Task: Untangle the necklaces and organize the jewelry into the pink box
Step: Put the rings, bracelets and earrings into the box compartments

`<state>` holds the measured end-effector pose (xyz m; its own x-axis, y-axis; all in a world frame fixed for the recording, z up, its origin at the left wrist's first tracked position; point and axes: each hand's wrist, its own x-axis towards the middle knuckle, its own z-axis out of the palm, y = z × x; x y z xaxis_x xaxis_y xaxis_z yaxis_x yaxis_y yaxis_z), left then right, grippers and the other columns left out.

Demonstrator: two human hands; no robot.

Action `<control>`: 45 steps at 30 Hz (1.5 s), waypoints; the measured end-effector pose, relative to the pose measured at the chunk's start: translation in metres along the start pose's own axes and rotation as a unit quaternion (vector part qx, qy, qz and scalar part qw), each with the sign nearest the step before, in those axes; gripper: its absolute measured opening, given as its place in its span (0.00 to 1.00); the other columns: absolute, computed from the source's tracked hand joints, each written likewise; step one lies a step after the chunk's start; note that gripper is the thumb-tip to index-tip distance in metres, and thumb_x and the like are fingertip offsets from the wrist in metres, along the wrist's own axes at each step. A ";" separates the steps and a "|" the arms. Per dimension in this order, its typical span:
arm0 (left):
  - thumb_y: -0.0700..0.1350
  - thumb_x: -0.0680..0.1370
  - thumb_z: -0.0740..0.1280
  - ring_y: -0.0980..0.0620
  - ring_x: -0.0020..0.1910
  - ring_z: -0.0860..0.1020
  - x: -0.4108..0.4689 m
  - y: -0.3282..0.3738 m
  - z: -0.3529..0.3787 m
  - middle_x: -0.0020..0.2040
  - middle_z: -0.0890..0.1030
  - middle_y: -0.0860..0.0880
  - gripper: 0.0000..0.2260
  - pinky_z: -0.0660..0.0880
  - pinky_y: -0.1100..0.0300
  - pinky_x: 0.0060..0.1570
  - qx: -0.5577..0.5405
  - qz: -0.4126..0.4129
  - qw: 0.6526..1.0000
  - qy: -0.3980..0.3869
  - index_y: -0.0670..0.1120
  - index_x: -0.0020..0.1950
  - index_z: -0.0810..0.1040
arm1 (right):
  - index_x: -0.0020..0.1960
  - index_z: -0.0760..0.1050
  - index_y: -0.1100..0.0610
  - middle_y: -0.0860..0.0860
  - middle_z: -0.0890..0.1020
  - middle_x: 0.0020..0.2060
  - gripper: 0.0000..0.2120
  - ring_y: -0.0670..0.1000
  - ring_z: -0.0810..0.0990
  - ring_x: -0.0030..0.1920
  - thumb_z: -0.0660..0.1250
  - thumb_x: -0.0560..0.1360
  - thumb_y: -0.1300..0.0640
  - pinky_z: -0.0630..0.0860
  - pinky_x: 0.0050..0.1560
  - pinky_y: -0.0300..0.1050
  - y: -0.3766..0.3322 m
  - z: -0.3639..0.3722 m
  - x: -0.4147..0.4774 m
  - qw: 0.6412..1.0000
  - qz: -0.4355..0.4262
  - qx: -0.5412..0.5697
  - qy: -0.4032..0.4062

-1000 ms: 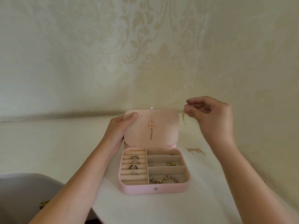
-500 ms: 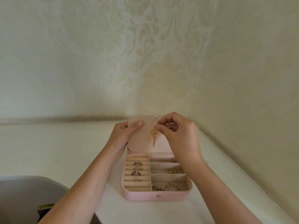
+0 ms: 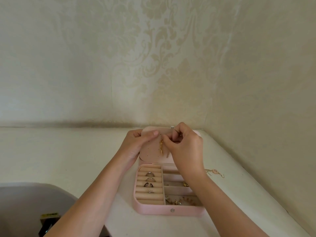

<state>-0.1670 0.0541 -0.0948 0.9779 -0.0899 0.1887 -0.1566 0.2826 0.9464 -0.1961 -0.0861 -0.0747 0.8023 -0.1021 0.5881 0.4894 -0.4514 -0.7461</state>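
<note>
two hands meet at the raised lid of the pink box, which sits open on the white tabletop near the corner of the patterned wall. the left hand grips the lid's left edge, its thumb pressed flat on the perforated inner face and the other fingers curled behind it. the right hand is curled in front of the lid's right half, its fingers together in a pinch on the top of a gold dangling earring. the earring hangs down against the inner face of the lid, about its middle. just right of it, a second pale dangling piece peeks out from under the right hand; what it is cannot be made out.

in the box's base, the left side is a bank of padded rolls holding four rings, one behind the other. the right side is split into compartments: a small gold piece lies in a middle one, partly hidden by the right wrist, and a beaded gold chain lies in the front one. a round metal snap sits on the box's front wall.

on the tabletop, right of the box and apart from it, lies a loose tangle of gold jewelry with a pinkish round part. a grey chair back fills the lower left corner, off the tabletop's edge.
</note>
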 end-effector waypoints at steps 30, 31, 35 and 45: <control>0.43 0.64 0.74 0.49 0.42 0.82 0.003 -0.004 -0.005 0.42 0.85 0.43 0.08 0.77 0.59 0.43 0.015 0.005 0.999 -0.037 0.44 0.42 0.86 | 0.30 0.61 0.56 0.45 0.68 0.23 0.18 0.43 0.67 0.24 0.67 0.70 0.69 0.65 0.27 0.31 -0.001 0.012 0.000 0.999 -0.008 0.049 0.010; 0.44 0.63 0.75 0.49 0.43 0.82 0.002 -0.003 -0.005 0.42 0.85 0.43 0.09 0.77 0.59 0.43 0.015 0.006 0.999 -0.038 0.44 0.42 0.86 | 0.30 0.61 0.56 0.45 0.67 0.23 0.18 0.42 0.67 0.24 0.67 0.70 0.69 0.65 0.27 0.31 -0.002 0.012 0.000 0.999 -0.008 0.051 0.011; 0.50 0.60 0.76 0.47 0.44 0.82 0.001 -0.003 -0.005 0.44 0.84 0.40 0.17 0.77 0.59 0.44 0.019 0.010 0.999 -0.033 0.42 0.44 0.85 | 0.29 0.60 0.55 0.48 0.67 0.23 0.19 0.45 0.68 0.28 0.68 0.69 0.68 0.69 0.30 0.39 -0.001 0.013 0.000 0.999 -0.021 0.041 0.014; 0.45 0.66 0.74 0.46 0.45 0.82 0.000 -0.002 -0.004 0.47 0.84 0.39 0.10 0.77 0.56 0.46 0.022 -0.001 0.999 -0.034 0.44 0.45 0.86 | 0.30 0.65 0.52 0.43 0.70 0.23 0.19 0.42 0.71 0.27 0.73 0.70 0.63 0.68 0.29 0.31 -0.001 0.013 0.001 1.000 -0.004 0.023 0.018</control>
<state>-0.1665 0.0572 -0.0980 0.9669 -0.1549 0.2026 -0.1621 0.2399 0.9572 -0.1921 -0.0742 -0.0772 0.7861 -0.1318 0.6039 0.5108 -0.4117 -0.7547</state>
